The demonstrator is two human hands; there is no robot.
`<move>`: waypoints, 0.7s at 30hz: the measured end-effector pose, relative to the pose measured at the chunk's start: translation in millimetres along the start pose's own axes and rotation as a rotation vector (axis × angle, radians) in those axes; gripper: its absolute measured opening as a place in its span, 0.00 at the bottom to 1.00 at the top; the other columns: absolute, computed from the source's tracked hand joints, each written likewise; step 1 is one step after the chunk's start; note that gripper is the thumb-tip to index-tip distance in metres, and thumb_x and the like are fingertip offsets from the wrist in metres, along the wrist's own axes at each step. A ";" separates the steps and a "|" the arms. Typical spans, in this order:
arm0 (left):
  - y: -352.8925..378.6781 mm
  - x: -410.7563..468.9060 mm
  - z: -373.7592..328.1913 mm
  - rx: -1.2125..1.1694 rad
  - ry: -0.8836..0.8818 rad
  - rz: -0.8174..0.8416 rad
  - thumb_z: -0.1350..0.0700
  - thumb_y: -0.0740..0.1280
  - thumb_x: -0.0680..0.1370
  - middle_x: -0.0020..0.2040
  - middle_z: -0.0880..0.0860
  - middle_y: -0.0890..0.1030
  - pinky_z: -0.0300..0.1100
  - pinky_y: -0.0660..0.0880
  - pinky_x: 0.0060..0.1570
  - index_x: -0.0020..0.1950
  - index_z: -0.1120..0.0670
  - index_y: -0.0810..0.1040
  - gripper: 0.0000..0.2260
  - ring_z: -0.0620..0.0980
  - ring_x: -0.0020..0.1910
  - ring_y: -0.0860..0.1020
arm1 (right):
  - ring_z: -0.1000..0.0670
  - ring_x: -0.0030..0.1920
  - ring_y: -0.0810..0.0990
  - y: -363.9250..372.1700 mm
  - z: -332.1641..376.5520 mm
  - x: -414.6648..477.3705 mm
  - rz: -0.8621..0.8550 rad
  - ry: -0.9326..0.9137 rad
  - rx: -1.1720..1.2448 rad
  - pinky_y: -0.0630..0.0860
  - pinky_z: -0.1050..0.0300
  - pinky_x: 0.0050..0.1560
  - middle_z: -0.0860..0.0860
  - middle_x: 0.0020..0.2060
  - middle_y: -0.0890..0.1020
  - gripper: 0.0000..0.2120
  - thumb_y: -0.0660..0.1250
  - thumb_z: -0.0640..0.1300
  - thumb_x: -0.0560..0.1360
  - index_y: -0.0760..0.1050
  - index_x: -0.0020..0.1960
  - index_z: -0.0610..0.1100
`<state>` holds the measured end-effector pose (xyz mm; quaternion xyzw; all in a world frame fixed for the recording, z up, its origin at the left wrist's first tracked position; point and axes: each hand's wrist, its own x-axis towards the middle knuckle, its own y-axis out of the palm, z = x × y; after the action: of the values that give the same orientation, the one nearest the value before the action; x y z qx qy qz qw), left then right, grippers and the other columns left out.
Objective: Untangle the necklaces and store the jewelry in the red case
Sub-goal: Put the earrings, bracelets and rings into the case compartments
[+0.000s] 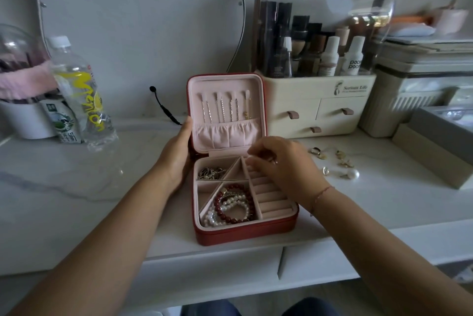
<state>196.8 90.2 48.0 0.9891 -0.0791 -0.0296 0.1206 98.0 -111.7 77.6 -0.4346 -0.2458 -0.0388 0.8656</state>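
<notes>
The red case (245,232) stands open on the white table, its pink lid upright with several necklaces (222,108) hanging inside. A chain heap (211,173) lies in the back left compartment. Red bead and pearl bracelets (231,205) fill the front compartment. My left hand (178,154) holds the case's left side at the hinge. My right hand (281,164) hovers over the ring rolls (271,196) at the case's right, fingers curled; something small glints under them but I cannot tell what. Loose earrings (340,163) lie on the table to the right.
A cream cosmetics organiser (320,106) with drawers stands right behind the case. A clear plastic bottle (82,95) and a carton stand at the left. Grey boxes (435,152) crowd the right edge. A black cable (163,108) lies at the wall.
</notes>
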 end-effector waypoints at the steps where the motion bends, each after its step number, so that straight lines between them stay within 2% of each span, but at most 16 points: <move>1: -0.1 0.8 0.4 0.004 0.001 0.005 0.36 0.58 0.79 0.59 0.56 0.82 0.53 0.69 0.68 0.63 0.53 0.79 0.25 0.54 0.60 0.80 | 0.62 0.39 0.76 0.1 0.1 0.5 -0.007 0.014 0.005 0.72 0.75 0.41 0.57 0.40 0.81 0.08 0.70 0.48 0.73 0.80 0.50 0.47; 6: -1.4 2.5 1.2 0.018 -0.004 0.000 0.36 0.58 0.78 0.59 0.55 0.82 0.53 0.69 0.68 0.63 0.52 0.79 0.25 0.53 0.60 0.80 | 0.59 0.36 0.79 1.4 -3.5 2.1 -0.020 0.105 0.174 0.74 0.69 0.38 0.55 0.35 0.83 0.04 0.72 0.47 0.71 0.81 0.44 0.47; 12: -1.0 0.9 0.4 0.035 -0.009 -0.002 0.34 0.58 0.78 0.58 0.55 0.83 0.52 0.69 0.68 0.62 0.52 0.80 0.26 0.53 0.59 0.80 | 0.58 0.37 0.78 8.9 -1.2 2.2 -0.008 0.047 0.047 0.74 0.66 0.39 0.55 0.36 0.81 0.07 0.73 0.49 0.71 0.80 0.44 0.46; 18: -0.9 -0.5 -0.1 0.047 -0.009 -0.009 0.35 0.58 0.78 0.58 0.54 0.83 0.52 0.70 0.67 0.61 0.52 0.80 0.26 0.52 0.59 0.80 | 0.57 0.37 0.73 7.9 -3.9 -0.1 -0.044 -0.026 -0.094 0.67 0.72 0.38 0.56 0.36 0.77 0.08 0.74 0.48 0.70 0.79 0.41 0.44; 21: 1.6 -2.1 -1.3 0.047 -0.004 -0.003 0.36 0.57 0.79 0.57 0.55 0.83 0.52 0.70 0.67 0.60 0.52 0.80 0.25 0.53 0.58 0.81 | 0.56 0.39 0.73 6.2 -4.0 1.0 -0.017 -0.037 -0.108 0.67 0.69 0.39 0.55 0.38 0.77 0.08 0.73 0.49 0.70 0.80 0.43 0.45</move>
<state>194.6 89.3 49.7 0.9917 -0.0788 -0.0297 0.0974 102.2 -110.8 71.5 -0.4793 -0.2630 -0.0514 0.8357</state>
